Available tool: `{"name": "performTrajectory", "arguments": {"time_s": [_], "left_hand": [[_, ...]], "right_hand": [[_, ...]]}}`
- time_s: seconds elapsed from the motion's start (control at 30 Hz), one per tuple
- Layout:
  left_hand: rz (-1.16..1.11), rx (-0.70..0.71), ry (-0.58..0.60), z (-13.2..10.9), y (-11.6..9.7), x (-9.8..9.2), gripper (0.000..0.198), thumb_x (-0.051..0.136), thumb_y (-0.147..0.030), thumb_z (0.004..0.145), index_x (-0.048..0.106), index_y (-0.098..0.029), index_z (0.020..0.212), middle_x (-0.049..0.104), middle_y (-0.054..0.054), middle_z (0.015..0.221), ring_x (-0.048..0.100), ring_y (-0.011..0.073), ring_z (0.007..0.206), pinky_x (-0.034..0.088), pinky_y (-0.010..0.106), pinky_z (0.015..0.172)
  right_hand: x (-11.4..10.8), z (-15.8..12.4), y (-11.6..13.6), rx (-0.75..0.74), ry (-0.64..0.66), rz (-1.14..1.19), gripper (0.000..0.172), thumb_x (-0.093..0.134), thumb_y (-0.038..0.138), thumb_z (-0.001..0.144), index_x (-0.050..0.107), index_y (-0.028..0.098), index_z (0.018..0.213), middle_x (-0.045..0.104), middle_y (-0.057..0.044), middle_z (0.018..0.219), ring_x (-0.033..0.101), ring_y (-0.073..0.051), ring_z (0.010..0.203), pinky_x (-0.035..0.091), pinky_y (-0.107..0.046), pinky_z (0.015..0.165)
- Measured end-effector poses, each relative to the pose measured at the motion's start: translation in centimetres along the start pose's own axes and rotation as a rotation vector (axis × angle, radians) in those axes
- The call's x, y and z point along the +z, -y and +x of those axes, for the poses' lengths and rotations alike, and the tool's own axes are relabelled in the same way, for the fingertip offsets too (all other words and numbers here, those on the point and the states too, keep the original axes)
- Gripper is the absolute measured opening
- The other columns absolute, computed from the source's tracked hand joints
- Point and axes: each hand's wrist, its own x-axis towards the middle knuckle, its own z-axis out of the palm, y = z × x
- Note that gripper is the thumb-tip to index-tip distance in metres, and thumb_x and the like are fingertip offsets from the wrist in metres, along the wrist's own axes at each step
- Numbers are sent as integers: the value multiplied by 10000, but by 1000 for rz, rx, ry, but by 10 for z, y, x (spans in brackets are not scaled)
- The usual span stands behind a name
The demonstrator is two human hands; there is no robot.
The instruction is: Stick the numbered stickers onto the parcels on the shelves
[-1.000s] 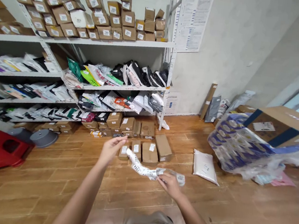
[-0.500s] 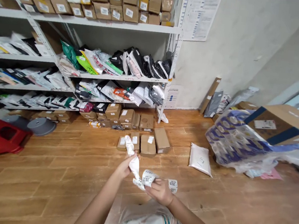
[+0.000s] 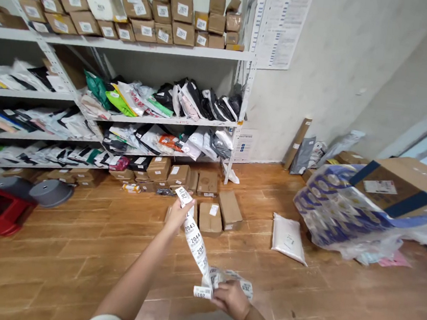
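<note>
Left grip (image 3: 178, 214) and right grip (image 3: 233, 298) both grasp the numbered label strip (image 3: 195, 241)

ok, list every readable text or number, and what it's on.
"2043": long white paper label strip, below the left hand.
"2044": same strip, next down.
"2029": same strip, beside the right hand.
Other strip numbers: partly hidden or blurred.
Too small or blurred: print on brown cardboard boxes, white wall poster, white plastic parcel.

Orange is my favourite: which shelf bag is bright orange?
The orange bag, one level below the lime-green bag; neighbouring bags look mostly white, grey or black.
</note>
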Motion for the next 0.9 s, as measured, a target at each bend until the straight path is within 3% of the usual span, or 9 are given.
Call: {"name": "performTrajectory", "arguments": {"time_s": [0.07,0.23,0.33,0.4,0.57,0.63,0.73,0.83,0.9], "left_hand": [[36,14,13,11,-2,17,511,695,-373,727,608,-179,1191,660,36,873,624,170,764,496,267,682],[113,74,75,23,0,83,448,593,-403,812,618,-213,1217,639,70,1131,591,232,1066,471,321,900],[126,156,133,26,7,137,548,618,-388,824,512,-223,1335,595,79,1253,549,239,1157,446,323,964],[71,167,128,33,15,174,626,626,-391,827,426,-217,1395,589,99,1271,576,239,1118,485,310,907],[-18,107,69,70,34,249,831,657,-372,823,181,-268,1495,696,40,966,650,162,747,525,242,645],[-31,134,49,89,40,269,850,657,-360,830,147,-267,1504,694,51,1025,662,167,822,538,259,723],[39,204,16,116,50,289,814,621,-362,859,137,-276,1508,591,95,1293,594,212,1126,480,324,955],[167,221,18,140,63,296,792,604,-359,871,137,-302,1508,388,90,1491,420,226,1327,354,329,1092],[155,164,47,155,74,293,853,619,-353,861,73,-302,1514,318,102,1529,409,238,1335,353,343,1096]], "right_hand": [[-12,6,-13,111,-53,82,132,660,371,806,745,276,768,686,-22,676,606,-190,618,432,-283,594],[-82,53,-38,516,-488,311,351,529,415,900,727,198,707,641,-30,625,572,-185,602,386,-277,584],[-137,95,-54,488,-522,509,304,588,435,862,744,184,793,707,-58,751,619,-210,702,424,-289,646],[-169,121,-72,420,-531,632,277,603,431,855,748,194,856,730,-72,847,645,-227,790,455,-307,721],[-234,170,-139,284,-610,692,249,613,425,848,734,211,891,712,-73,907,640,-220,855,474,-319,788],[-256,184,-167,236,-606,652,225,641,410,830,726,207,878,697,-66,883,632,-206,824,479,-309,762],[-281,205,-202,182,-578,615,183,700,369,787,714,209,875,683,-51,848,621,-188,774,477,-289,706],[-292,227,-228,162,-550,603,140,717,336,776,703,209,835,659,-33,796,599,-177,751,461,-283,698],[-288,242,-242,176,-518,638,137,693,331,799,682,202,755,622,-15,722,564,-159,693,441,-271,663]]}}
